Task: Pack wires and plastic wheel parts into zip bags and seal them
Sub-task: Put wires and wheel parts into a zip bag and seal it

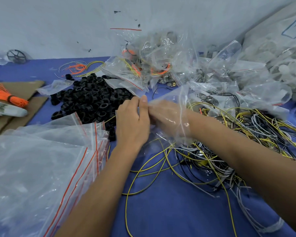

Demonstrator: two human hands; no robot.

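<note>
A clear zip bag is held at the middle of the blue table. My left hand pinches its edge between thumb and fingers. My right hand lies inside or under the bag's plastic, which covers it, so its fingers are blurred. Just beyond my left hand lies a heap of black plastic wheel parts. A tangle of yellow, black and grey wires spreads under my right forearm. A stack of unused zip bags with red strips lies at the near left.
Filled zip bags pile up against the back wall, with more bags at the far right. Loose orange and yellow wires lie at the back. An orange wire bundle rests on brown cardboard at the left.
</note>
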